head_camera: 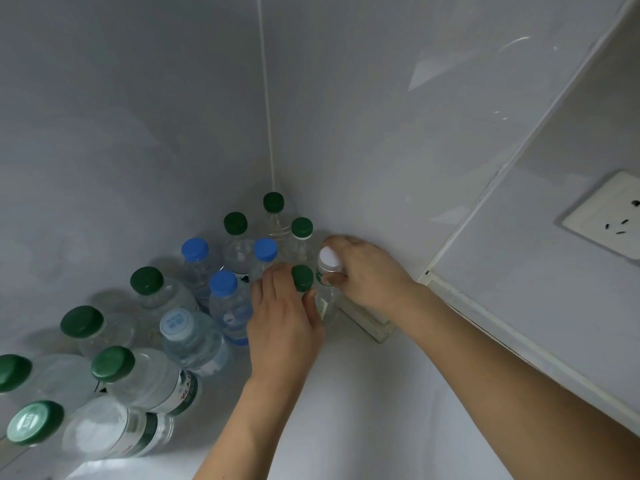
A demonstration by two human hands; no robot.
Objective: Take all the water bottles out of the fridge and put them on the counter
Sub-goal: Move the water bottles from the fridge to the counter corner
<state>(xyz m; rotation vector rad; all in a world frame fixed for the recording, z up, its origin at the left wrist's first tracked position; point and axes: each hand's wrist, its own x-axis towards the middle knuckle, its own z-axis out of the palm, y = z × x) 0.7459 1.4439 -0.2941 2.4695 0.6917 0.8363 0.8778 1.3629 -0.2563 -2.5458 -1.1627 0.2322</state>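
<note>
While grouped on the white counter (363, 403) against the corner walls: water bottles, upright, caps dark green, blue and white.

Left hand (282, 317): wrapped round green-capped bottle (302, 278), fingers curled about its body just below the cap; bottle upright on counter, just beside the blue-capped ones.

Right hand (367, 271): gripped white-capped bottle (329, 271) at neck and shoulder, thumb across the green label; bottle upright, touching or nearly touching the green-capped one; could not tell whether lifted or resting.

Behind hands, nearest the corner: three green-capped bottles (273, 213), clear, close together. Left of hands: three blue-capped bottles (225, 299), one pale-capped bottle (180, 327).

Lower left, row toward the frame edge: larger green-capped bottles (114, 365), labels partly seen, print too blurred to read.

Right side: pale panel edge (485, 323), wall socket (609, 216) well apart from bottles.
</note>
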